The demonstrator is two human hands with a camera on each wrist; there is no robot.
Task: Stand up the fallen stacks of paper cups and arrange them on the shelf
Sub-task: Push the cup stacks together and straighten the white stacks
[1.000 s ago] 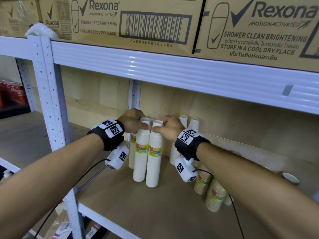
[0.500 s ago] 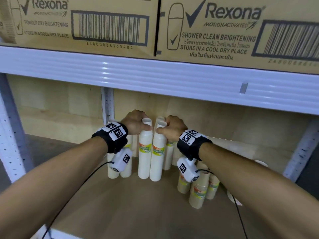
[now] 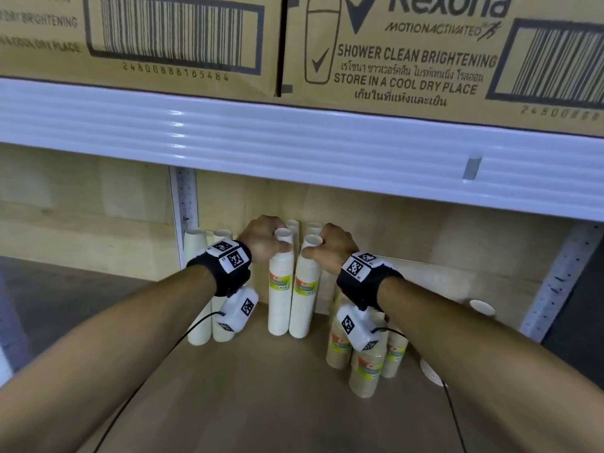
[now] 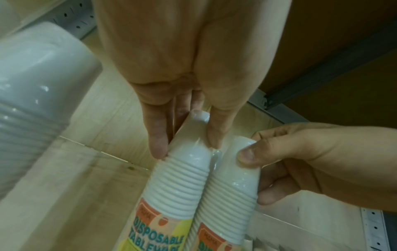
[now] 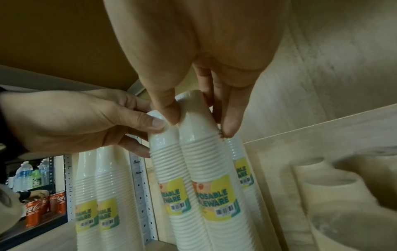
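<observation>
Your L hand [image 3: 261,238] is pinching top of one upright cup stack [image 3: 280,289], thumb + fingers curled round it. Your R hand [image 3: 330,248] is gripping top of second cup stack [image 3: 305,295] just beside, stacks touching, both standing on shelf [image 3: 261,387]. More white stacks [image 3: 199,289] are standing just left of L wrist. Brown stacks [image 3: 366,371] are sitting below R wrist. Boxes [image 3: 408,50] are sitting overhead.

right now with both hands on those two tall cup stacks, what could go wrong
The left hand and right hand pinch only the tops of the two tall stacks, so a sideways nudge may tip them. The brown stacks stand just under the right wrist; pulling back could topple them.
</observation>
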